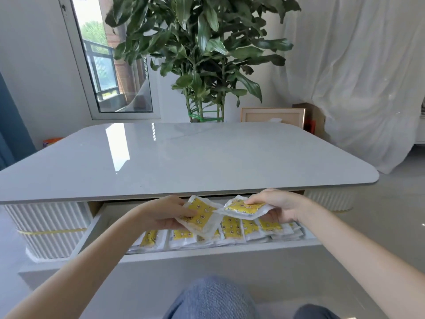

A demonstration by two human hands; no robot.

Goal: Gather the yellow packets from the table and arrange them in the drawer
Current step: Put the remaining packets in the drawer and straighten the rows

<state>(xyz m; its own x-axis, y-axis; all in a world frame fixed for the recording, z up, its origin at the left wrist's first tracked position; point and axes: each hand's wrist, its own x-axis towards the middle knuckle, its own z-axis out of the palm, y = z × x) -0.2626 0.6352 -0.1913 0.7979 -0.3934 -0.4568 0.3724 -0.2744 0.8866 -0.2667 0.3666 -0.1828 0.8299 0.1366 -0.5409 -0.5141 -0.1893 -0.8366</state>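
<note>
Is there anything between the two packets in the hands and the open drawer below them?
Nothing visible does. The left hand holds the left packet and the right hand the right packet over the open drawer; only the stored packets lie beneath.

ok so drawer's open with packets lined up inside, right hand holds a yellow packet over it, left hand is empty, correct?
Not quite. The left hand is not empty: it grips a yellow packet of its own. The rest holds. The head view shows the drawer open with packets lined up inside, and the right hand holds a second yellow packet over it.
</note>
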